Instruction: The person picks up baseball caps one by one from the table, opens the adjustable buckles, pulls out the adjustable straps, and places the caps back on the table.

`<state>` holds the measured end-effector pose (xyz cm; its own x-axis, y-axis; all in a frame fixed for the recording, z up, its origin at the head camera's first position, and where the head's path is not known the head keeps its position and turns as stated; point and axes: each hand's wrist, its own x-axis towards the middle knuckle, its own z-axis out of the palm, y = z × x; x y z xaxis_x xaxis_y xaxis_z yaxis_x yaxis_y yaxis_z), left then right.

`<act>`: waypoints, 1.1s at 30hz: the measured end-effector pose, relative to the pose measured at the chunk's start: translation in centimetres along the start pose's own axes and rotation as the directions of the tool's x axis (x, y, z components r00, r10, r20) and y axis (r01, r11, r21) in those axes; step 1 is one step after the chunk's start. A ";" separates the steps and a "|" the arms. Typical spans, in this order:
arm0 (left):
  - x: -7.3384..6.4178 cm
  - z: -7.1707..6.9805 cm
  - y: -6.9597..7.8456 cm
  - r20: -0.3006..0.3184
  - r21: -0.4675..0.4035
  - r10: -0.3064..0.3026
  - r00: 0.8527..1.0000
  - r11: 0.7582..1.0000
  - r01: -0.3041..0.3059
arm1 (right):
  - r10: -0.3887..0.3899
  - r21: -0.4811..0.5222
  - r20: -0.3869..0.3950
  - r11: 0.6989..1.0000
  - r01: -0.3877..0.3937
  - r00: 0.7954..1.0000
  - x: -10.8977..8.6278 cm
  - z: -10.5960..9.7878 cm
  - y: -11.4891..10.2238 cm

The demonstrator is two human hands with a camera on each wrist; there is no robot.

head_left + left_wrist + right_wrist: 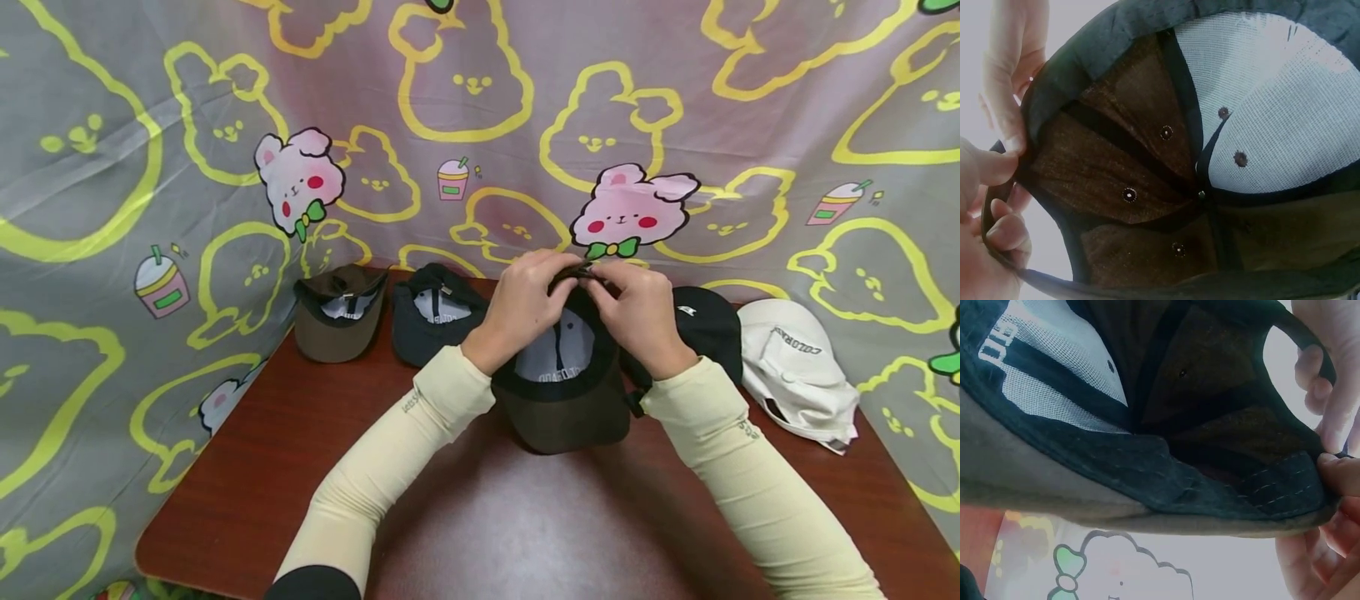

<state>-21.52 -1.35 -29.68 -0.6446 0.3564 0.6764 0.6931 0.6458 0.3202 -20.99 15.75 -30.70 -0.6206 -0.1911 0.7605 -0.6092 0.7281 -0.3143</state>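
Observation:
A brown baseball cap [566, 421] hangs above the table, brim down, its hollow inside turned toward me. Its back strap [1315, 344] crosses the rear opening. At one end of that strap my left hand [521, 308] pinches the band between thumb and fingers. Close beside it, my right hand [647, 312] pinches the strap too, the fingertips of both hands nearly meeting. White mesh lining [1279, 119], dark seam tape and small eyelets show inside the crown. Whether the strap is fastened is hidden by the fingers.
Along the back of the brown table [247, 492] lie another brown cap [337, 337] and a dark cap [408, 329] on the left. A black cap [716, 333] and a white cap [795, 358] lie on the right. Patterned cloth [480, 225] hangs behind.

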 end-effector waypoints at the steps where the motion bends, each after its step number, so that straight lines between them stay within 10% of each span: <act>1: 0.0 0.1 0.0 0.003 -0.002 0.000 1.000 1.000 0.000 | -0.003 0.006 0.006 1.000 0.003 1.000 0.0 0.0 0.1; 9: 0.3 0.2 0.0 0.009 0.006 0.001 1.000 1.000 -0.001 | -0.032 0.068 0.082 0.997 0.026 0.996 -0.4 -1.0 0.8; 21: 1.8 -2.3 -0.1 0.073 0.073 -0.039 0.997 0.997 0.034 | 0.262 0.144 0.212 0.944 -0.295 0.941 -5.2 -5.0 5.2; 33: 12.5 0.7 -2.2 0.086 0.284 0.099 0.991 0.951 -0.120 | 0.336 0.067 0.262 0.929 -0.364 0.905 -8.7 -6.4 7.6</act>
<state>-31.34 2.18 -22.36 -0.5982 0.4754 0.6451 0.6450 0.7634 0.0355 -17.05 27.11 -36.08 -0.8955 -0.1012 0.4335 -0.3730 0.7021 -0.6065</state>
